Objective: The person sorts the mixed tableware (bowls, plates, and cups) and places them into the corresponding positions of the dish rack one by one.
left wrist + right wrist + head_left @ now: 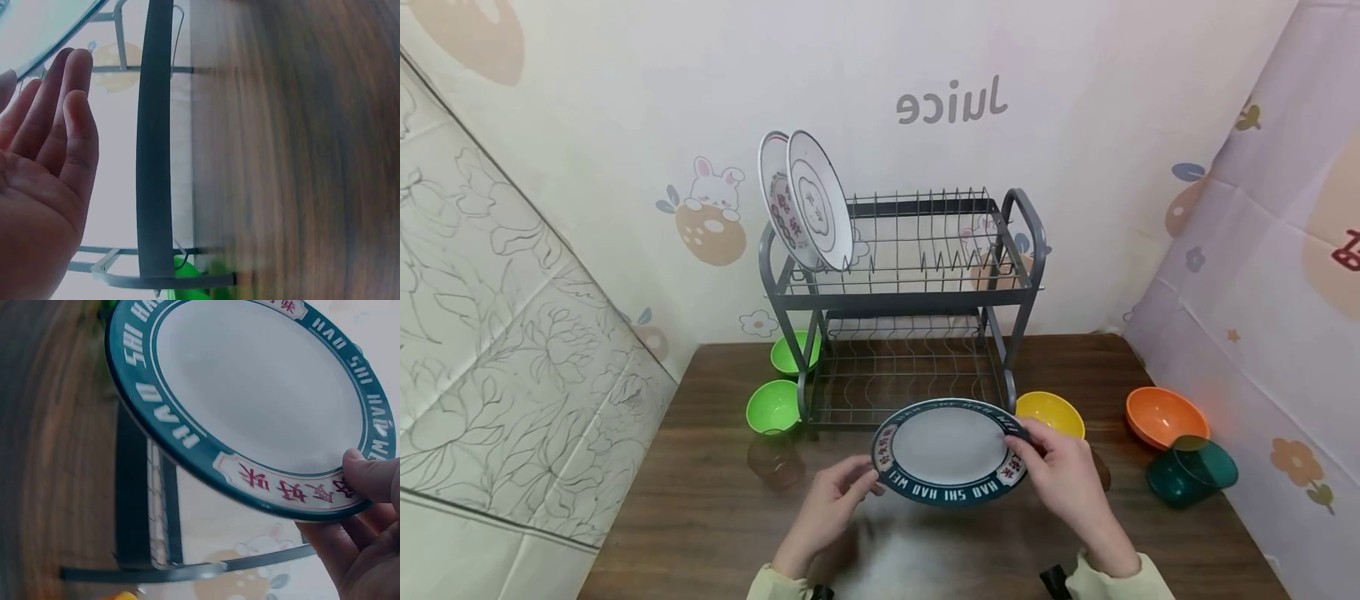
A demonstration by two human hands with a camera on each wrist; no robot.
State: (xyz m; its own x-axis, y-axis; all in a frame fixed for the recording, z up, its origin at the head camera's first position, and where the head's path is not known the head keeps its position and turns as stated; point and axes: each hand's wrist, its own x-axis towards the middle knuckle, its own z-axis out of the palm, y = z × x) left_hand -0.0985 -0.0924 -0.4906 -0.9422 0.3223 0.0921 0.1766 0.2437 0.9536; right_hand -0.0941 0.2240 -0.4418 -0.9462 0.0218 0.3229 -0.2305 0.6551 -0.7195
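While right hand (1067, 475) pinches plate (951, 446) by rim, left hand (831, 507) has fingers relaxed, uncurled at opposite edge; plate probably stiff, slick, breakable: best held by rim.

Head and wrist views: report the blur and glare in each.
Head: pale glare on the tabletop in front of the plate; left wrist: tabletop smeared by blur; right wrist: tabletop blurred too, the plate noticeably sharper.
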